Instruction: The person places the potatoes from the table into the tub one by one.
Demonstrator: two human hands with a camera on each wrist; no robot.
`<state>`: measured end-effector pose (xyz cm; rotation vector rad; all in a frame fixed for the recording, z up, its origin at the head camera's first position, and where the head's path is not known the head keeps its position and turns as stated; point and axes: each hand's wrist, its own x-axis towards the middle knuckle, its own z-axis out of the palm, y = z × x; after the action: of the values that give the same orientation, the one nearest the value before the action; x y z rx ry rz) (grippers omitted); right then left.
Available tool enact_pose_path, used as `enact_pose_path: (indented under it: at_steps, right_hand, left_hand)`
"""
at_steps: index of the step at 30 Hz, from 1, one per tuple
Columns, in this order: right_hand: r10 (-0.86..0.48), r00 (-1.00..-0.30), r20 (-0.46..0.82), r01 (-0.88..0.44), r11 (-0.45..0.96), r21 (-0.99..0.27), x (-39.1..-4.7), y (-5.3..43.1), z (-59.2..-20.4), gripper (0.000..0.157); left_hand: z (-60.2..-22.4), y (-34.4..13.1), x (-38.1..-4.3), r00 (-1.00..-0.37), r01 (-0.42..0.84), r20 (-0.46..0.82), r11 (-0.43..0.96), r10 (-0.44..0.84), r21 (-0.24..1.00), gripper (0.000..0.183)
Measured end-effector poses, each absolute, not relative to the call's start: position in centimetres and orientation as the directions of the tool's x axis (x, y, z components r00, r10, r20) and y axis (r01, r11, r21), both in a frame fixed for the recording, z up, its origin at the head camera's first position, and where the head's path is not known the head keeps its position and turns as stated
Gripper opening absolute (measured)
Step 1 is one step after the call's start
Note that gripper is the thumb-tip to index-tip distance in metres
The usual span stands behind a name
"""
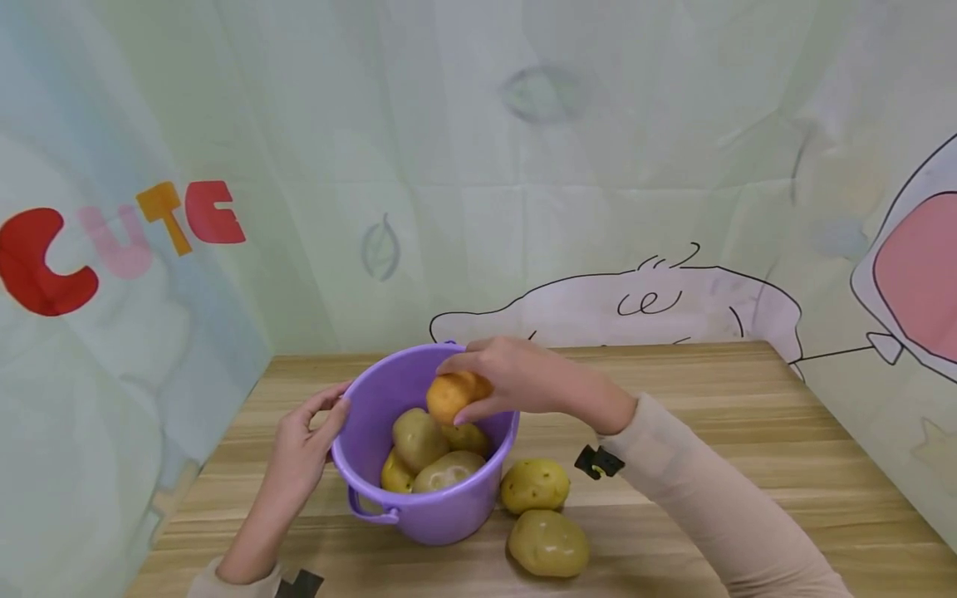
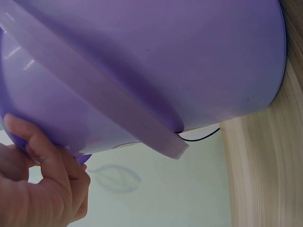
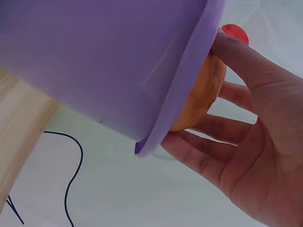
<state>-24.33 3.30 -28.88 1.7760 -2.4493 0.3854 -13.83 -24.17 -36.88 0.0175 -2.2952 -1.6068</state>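
Observation:
A purple plastic bucket (image 1: pixel 456 511) stands upright on the table, with several potatoes (image 1: pixel 420 438) inside it. At the left rim, my left hand (image 1: pixel 301 440) grips the bucket between thumb and fingers; its curled fingers also show in the left wrist view. My right hand (image 1: pixel 504 375) holds an orange-coloured, lumpy round piece of produce (image 1: pixel 449 397) over the bucket's mouth. The right wrist view shows thumb and fingers around that orange piece (image 3: pixel 202 97), partly hidden by the rim. Its exact kind I cannot tell. Part of the bucket's contents is hidden behind its front wall.
Two more potatoes lie on the wooden table (image 1: pixel 703 465) right of the bucket: a yellowish one (image 1: pixel 535 486) close to its wall and a browner one (image 1: pixel 549 543) nearer me. A printed cloth backdrop (image 1: pixel 523 208) rises behind the table.

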Motion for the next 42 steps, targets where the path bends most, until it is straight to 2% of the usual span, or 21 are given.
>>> enact_pose_path:
  at_steps: [7, 12, 18, 35, 42]
  right_hand:
    - [-0.932, -0.309, 0.191, -0.947, 0.283, -0.151, -24.4, 3.1, -29.2, 0.058]
    - [-0.934, -0.299, 0.194, -0.952, 0.277, -0.132, -24.5, 3.0, -29.4, 0.051]
    - [-0.931, -0.278, 0.234, -0.96, 0.259, -0.11, -24.6, 2.9, -29.6, 0.037]
    - [-0.887, -0.244, 0.392, -0.967, 0.192, -0.168, -25.0, 4.7, -30.4, 0.026]
    - [-0.866, -0.262, 0.426, -0.962, 0.198, -0.188, -25.2, 5.6, -30.6, 0.024]
  left_hand:
    - [-36.8, -24.1, -13.8, -0.941, 0.182, 0.269, 0.363, -0.206, 0.914, 0.042]
    - [-36.7, -24.0, -13.8, -0.943, 0.174, 0.26, 0.361, -0.208, 0.916, 0.042]
    - [-36.8, -24.1, -13.7, -0.943, 0.173, 0.259, 0.359, -0.207, 0.917, 0.043]
    - [-36.8, -24.2, -13.9, -0.947, 0.169, 0.25, 0.345, -0.204, 0.923, 0.043]
    - [-36.9, -24.3, -13.8, -0.947, 0.173, 0.251, 0.339, -0.201, 0.925, 0.042]
